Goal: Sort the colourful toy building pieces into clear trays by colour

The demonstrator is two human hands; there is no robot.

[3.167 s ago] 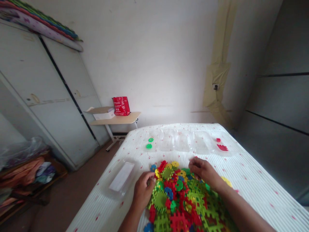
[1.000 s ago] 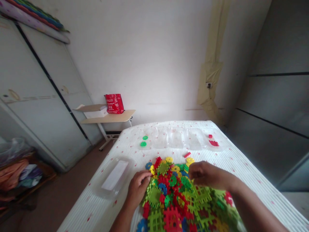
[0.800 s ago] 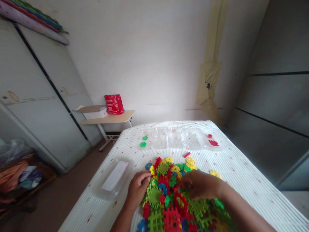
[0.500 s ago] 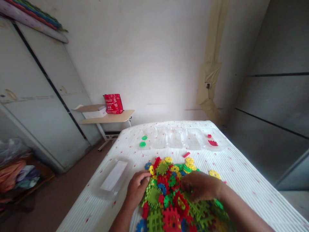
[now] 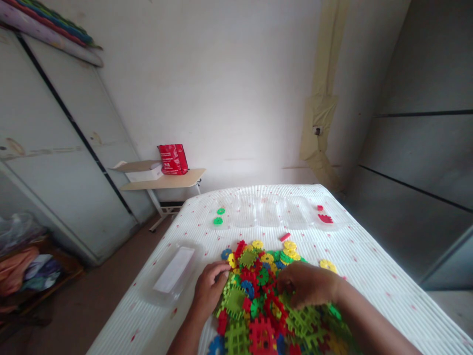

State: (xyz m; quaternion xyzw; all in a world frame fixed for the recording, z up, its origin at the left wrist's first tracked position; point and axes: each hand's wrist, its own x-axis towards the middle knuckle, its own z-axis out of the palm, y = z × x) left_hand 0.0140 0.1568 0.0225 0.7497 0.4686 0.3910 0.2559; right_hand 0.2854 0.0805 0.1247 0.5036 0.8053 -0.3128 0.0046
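Note:
A heap of plastic building pieces (image 5: 254,286) in red, green, yellow and blue lies at the near side of the table; some are notched discs, others square lattice plates. At its left edge rests my left hand (image 5: 211,290), thumb and fingers a little apart, fingertips touching the outer pieces. My right hand (image 5: 310,286) reaches into the right part of the heap with fingers curled together; whatever is between them is hidden. Below it lie green lattice plates (image 5: 305,323). A yellow disc (image 5: 327,266) sits just beyond my right wrist.
Clear trays stand in a row at the back; the left one holds green discs (image 5: 218,221), the right one red pieces (image 5: 325,218). A red strip (image 5: 285,236) lies before them. On the left is a clear container (image 5: 162,296) with white paper (image 5: 175,270). A side table (image 5: 170,182) stands behind.
Red pieces just left of my right hand have shifted slightly within the heap. My right hand stays in nearly the same place, and my left hand has not moved.

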